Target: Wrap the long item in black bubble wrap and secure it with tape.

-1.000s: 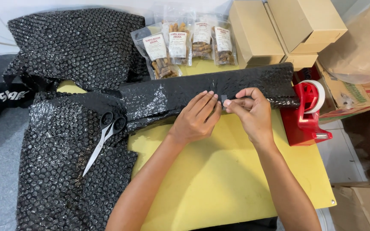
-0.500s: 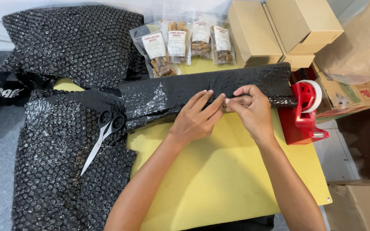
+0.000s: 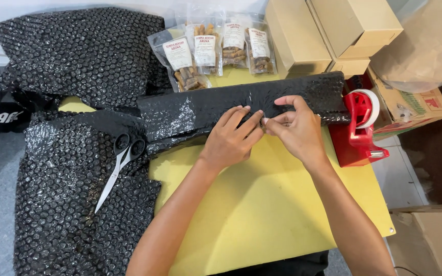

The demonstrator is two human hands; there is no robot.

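both hands, left hand (image 3: 229, 139) and right hand (image 3: 295, 128), are pinching the seam on the long black bubble-wrap roll (image 3: 241, 107) beside the red tape dispenser (image 3: 356, 130), keeping it pressed flat and tight

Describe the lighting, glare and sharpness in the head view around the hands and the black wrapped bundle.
Head view: even, bright overhead light; soft shadows under the left hand and right hand on the yellow table. White glare patches on the black bubble-wrapped bundle and the loose bubble wrap. Centre sharp; slight wide-angle bending near the edges.
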